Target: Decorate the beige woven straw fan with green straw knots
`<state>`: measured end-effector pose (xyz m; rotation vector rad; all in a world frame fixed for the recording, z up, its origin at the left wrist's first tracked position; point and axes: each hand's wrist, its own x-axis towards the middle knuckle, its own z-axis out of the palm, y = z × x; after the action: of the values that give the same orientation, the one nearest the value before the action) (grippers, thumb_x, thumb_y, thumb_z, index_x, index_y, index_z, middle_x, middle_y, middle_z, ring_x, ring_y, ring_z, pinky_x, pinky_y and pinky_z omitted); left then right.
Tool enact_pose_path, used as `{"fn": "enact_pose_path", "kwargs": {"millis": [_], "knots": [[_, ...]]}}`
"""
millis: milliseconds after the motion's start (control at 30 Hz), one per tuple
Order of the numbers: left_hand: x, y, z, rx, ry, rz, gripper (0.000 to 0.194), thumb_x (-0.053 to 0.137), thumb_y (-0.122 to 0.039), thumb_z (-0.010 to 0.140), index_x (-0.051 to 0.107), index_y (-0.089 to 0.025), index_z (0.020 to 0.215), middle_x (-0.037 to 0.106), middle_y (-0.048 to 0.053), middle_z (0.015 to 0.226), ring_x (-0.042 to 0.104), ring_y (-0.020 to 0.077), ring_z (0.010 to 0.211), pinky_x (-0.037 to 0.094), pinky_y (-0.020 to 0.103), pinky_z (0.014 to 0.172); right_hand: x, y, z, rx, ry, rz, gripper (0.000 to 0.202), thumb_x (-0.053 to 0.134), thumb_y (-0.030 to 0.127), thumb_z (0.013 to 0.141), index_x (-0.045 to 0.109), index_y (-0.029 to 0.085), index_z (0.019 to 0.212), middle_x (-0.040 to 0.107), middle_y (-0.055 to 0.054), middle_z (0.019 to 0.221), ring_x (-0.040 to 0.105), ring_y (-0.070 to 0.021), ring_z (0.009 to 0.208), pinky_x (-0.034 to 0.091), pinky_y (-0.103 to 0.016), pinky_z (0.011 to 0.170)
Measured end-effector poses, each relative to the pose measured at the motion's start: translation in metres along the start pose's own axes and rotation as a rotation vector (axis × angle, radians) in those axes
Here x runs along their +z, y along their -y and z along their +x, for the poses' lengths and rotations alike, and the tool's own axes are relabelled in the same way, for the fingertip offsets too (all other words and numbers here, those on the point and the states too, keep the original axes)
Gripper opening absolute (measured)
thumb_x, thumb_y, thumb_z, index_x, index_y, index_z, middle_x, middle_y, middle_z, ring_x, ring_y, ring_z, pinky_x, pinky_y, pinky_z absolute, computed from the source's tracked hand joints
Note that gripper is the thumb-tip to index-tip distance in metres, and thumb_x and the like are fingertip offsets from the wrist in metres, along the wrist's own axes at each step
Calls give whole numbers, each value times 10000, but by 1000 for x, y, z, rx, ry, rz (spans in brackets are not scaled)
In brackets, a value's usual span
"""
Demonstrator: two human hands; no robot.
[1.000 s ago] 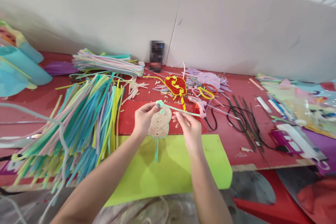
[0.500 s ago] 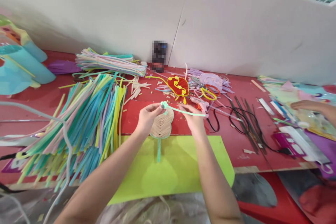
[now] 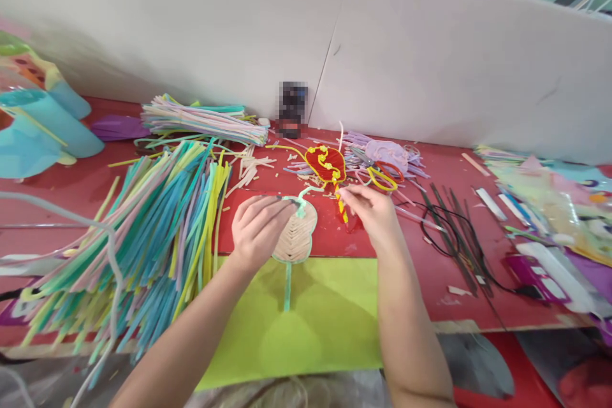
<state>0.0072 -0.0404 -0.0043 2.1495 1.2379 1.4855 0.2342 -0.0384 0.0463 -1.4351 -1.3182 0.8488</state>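
Note:
My left hand is closed, its fingertips pinching the curled, knotted end of a mint green pipe cleaner. The pipe cleaner bends and runs right toward my right hand, whose thumb and fingers are pinched together around its far part, largely hidden. Under the left fingertips lies a beige leaf-shaped fan with a mint green edge and stem, partly covered by my hand. Just beyond the right fingertips rests a red fan with yellow trim and a twisted red and yellow handle.
A big heap of coloured pipe cleaners lies left, with another bundle behind. Scissors with yellow and red handles lie beside a lilac fan. A black cable, dark sticks and a white power strip are right. A yellow-green sheet is in front.
The pipe cleaner, straighter before, is now bent near the knot. My right hand has shifted right and covers the pink glue gun. Another person's hand at the right has left view.

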Motion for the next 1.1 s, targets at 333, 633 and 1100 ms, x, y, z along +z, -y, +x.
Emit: {"fn": "enact_pose_path", "kwargs": {"millis": [333,633,1100], "knots": [[-20,-18,1,786,158,568,305,540,-114,837,615,-142,1132,682,64,1069,594,180,1010,418,351,966,14,0,-24,244,305,156,317,623,486,742,677,180,804,656,-41,752,577,-137,677,440,-224,521],[-17,-20,11,847,180,615,296,529,-126,840,614,-146,1122,676,71,1047,588,187,1005,428,347,942,38,-3,-56,438,162,509,293,688,460,692,682,190,807,606,-21,767,569,-123,713,468,-175,468],[-4,-21,25,-390,66,-128,147,627,-312,778,706,-212,852,658,14,837,607,137,779,483,285,748,33,1,-71,312,-118,358,266,707,393,694,694,192,867,673,-40,809,624,-157,730,533,-222,503]]}}
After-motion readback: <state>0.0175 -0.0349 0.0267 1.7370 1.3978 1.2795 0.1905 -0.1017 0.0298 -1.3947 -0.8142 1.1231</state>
